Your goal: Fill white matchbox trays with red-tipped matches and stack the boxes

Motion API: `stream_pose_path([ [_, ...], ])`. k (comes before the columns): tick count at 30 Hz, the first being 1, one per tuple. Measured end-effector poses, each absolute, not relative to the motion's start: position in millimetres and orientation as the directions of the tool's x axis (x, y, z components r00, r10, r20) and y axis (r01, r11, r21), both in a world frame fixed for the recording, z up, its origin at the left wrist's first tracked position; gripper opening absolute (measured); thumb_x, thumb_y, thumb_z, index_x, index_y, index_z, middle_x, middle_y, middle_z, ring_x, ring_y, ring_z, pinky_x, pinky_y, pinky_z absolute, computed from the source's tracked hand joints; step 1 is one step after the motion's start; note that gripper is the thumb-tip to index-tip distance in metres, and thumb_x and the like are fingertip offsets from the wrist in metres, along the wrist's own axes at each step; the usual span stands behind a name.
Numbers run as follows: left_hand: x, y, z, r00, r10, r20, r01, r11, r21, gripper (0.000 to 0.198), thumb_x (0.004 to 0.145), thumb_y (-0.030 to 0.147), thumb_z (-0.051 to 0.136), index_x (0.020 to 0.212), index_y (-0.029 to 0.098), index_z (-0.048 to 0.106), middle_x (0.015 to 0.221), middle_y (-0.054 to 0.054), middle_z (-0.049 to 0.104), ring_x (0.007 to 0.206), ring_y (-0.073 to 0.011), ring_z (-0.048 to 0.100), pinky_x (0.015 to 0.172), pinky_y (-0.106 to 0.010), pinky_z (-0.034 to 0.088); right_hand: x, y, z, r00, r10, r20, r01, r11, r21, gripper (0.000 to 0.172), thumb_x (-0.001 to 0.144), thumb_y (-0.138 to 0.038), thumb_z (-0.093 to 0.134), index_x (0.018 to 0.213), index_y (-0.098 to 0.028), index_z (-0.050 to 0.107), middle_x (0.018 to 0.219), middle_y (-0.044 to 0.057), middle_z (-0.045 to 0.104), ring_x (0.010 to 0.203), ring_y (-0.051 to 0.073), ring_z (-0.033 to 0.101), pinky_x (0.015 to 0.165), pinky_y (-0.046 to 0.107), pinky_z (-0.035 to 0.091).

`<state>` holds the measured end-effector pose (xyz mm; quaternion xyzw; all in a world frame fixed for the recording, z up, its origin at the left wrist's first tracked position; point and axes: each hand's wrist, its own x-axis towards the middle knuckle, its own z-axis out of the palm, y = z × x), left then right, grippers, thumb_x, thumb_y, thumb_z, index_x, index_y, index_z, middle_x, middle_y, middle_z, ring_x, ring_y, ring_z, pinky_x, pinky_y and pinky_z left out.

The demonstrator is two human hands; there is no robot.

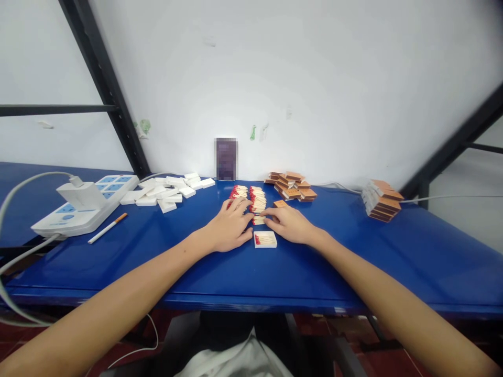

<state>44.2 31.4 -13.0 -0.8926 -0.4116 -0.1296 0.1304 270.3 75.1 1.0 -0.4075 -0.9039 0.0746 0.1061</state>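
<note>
A pile of red-tipped matches point(251, 198) lies in rows on the blue table point(353, 262). My left hand point(230, 228) rests on the near left edge of the pile, fingers stretched over the matches. My right hand point(288, 224) is at the pile's near right, fingers pinched on a few matches. Between the hands, close to me, sits an open white match tray point(265, 239) filled with matches. A brown box sleeve point(280, 203) lies just behind my right hand.
White inner trays point(167, 189) are heaped at the back left. Brown sleeves are stacked at the back centre point(291, 185) and at the right point(382, 200). A white power strip point(84, 201) with cables and a cigarette point(107, 228) lie at the left. A dark card point(226, 158) leans on the wall.
</note>
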Motion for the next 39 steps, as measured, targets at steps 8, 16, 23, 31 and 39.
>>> stream_pose_path([
  [8, 41, 32, -16, 0.627, 0.694, 0.354, 0.761, -0.643, -0.086, 0.037, 0.098, 0.036, 0.045, 0.121, 0.014, 0.064, 0.140, -0.018, 0.049, 0.137, -0.0358, 0.038, 0.110, -0.055, 0.031, 271, 76, 1, -0.658, 0.743, 0.123, 0.704, 0.665, -0.250, 0.031, 0.099, -0.039, 0.050, 0.119, -0.022, 0.069, 0.072, 0.002, 0.064, 0.077, 0.018, 0.057, 0.065, 0.027, 0.034],
  [16, 41, 28, -14, 0.639, 0.687, 0.346, 0.753, -0.650, -0.099, 0.036, 0.098, 0.035, 0.044, 0.119, 0.015, 0.066, 0.141, -0.018, 0.049, 0.138, -0.0356, 0.036, 0.111, -0.056, 0.030, 271, 78, -1, -0.662, 0.737, 0.138, 0.691, 0.671, -0.271, 0.025, 0.096, -0.035, 0.056, 0.111, -0.021, 0.071, 0.071, 0.000, 0.063, 0.069, 0.014, 0.053, 0.061, 0.025, 0.031],
  [23, 43, 26, -11, 0.628, 0.697, 0.346, 0.757, -0.651, -0.061, 0.035, 0.097, 0.035, 0.047, 0.118, 0.016, 0.067, 0.142, -0.017, 0.048, 0.138, -0.0356, 0.037, 0.113, -0.057, 0.029, 270, 77, 1, -0.671, 0.728, 0.145, 0.677, 0.680, -0.280, 0.022, 0.096, -0.033, 0.057, 0.105, -0.020, 0.071, 0.067, 0.000, 0.061, 0.070, 0.015, 0.053, 0.062, 0.025, 0.031],
  [31, 46, 26, -6, 0.603, 0.728, 0.325, 0.770, -0.638, 0.002, 0.029, 0.096, 0.034, 0.050, 0.112, 0.018, 0.067, 0.142, -0.016, 0.048, 0.137, -0.0346, 0.038, 0.112, -0.059, 0.030, 272, 78, 3, -0.715, 0.691, 0.107, 0.630, 0.703, -0.331, 0.022, 0.099, -0.031, 0.051, 0.104, -0.018, 0.068, 0.071, -0.001, 0.059, 0.063, 0.013, 0.048, 0.062, 0.025, 0.031],
  [39, 43, 27, -7, 0.605, 0.733, 0.310, 0.770, -0.638, 0.003, 0.023, 0.097, 0.035, 0.053, 0.109, 0.020, 0.065, 0.140, -0.014, 0.049, 0.134, -0.0329, 0.039, 0.110, -0.056, 0.030, 272, 76, 4, -0.738, 0.667, 0.102, 0.599, 0.717, -0.356, 0.022, 0.099, -0.033, 0.050, 0.101, -0.018, 0.066, 0.068, -0.001, 0.056, 0.063, 0.014, 0.046, 0.063, 0.026, 0.030],
])
